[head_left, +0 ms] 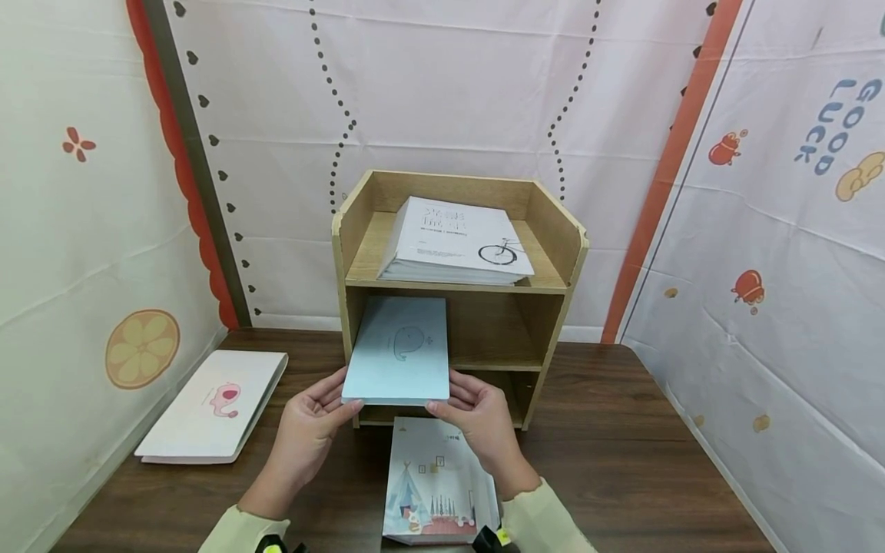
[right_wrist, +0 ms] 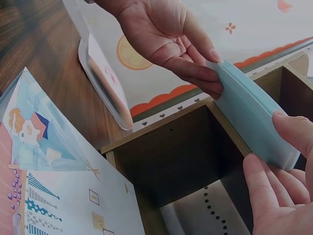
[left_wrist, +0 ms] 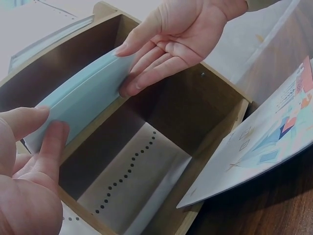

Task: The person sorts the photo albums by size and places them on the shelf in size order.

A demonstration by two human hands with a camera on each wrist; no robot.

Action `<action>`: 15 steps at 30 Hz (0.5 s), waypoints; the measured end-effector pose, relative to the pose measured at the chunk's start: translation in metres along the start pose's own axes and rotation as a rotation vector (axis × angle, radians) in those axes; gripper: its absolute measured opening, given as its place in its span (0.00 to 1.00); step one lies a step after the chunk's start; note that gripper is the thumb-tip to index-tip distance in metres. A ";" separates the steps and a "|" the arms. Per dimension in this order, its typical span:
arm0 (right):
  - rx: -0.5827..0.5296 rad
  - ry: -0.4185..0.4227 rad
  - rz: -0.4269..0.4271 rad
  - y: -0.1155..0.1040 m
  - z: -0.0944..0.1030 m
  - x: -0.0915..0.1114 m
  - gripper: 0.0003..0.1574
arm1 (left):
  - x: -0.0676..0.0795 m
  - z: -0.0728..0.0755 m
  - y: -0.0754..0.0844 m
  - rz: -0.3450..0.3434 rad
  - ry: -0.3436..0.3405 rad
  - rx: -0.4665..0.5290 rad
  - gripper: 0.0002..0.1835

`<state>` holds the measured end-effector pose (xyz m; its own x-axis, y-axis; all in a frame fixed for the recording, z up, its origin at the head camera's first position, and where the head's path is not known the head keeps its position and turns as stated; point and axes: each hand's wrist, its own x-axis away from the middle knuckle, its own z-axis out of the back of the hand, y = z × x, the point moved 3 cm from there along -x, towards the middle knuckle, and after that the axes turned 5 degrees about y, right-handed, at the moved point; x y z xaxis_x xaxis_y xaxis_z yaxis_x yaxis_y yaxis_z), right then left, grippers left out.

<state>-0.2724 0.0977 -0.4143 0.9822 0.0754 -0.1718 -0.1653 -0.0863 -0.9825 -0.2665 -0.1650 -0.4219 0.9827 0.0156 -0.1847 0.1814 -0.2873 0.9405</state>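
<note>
A light blue book [head_left: 397,349] with a whale drawing lies partly inside the middle compartment of a wooden shelf [head_left: 494,367]. Its near end juts out over the shelf's front edge. My left hand [head_left: 307,426] grips the near left corner, thumb on top and fingers beneath. At the near right corner my right hand [head_left: 484,430] pinches it the same way. Both wrist views show the blue book [left_wrist: 88,98] held between the two hands, its edge at the divider board. Below it, an illustrated book [head_left: 439,484] with a tent picture lies in front of the shelf.
A thick white book [head_left: 456,238] with a bicycle drawing lies on the shelf's top level. To the left, a white book [head_left: 214,403] with a pink elephant rests on the dark wooden table [head_left: 622,453]. Printed cloth [head_left: 442,84] hangs behind and on both sides.
</note>
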 end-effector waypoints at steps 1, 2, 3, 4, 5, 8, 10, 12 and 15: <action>-0.001 0.002 -0.001 0.000 0.000 0.000 0.41 | 0.000 0.000 0.000 0.001 0.006 -0.002 0.38; -0.002 0.004 0.000 0.000 0.000 -0.001 0.40 | 0.000 0.000 0.000 0.003 0.010 -0.003 0.38; -0.001 0.006 -0.001 0.000 0.000 -0.001 0.40 | -0.001 0.000 0.000 0.005 0.014 -0.004 0.37; -0.002 0.008 -0.002 0.000 0.000 -0.001 0.40 | -0.001 0.000 0.001 0.007 0.018 -0.006 0.37; 0.000 0.010 -0.002 0.000 0.000 -0.001 0.40 | -0.001 -0.001 0.001 0.009 0.022 -0.007 0.37; 0.003 0.017 -0.002 0.000 0.000 -0.002 0.39 | -0.002 -0.001 0.000 0.011 0.030 -0.007 0.37; 0.006 0.021 -0.001 0.000 0.000 -0.002 0.39 | -0.002 -0.001 0.000 0.011 0.035 -0.005 0.37; 0.013 0.025 0.001 0.001 0.000 -0.002 0.39 | -0.003 -0.001 0.000 0.011 0.041 -0.004 0.37; 0.023 0.033 0.006 0.001 0.000 -0.002 0.38 | -0.003 -0.001 -0.001 0.012 0.052 -0.006 0.37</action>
<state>-0.2745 0.0969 -0.4153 0.9836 0.0425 -0.1753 -0.1724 -0.0634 -0.9830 -0.2693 -0.1640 -0.4223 0.9854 0.0618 -0.1588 0.1698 -0.2823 0.9442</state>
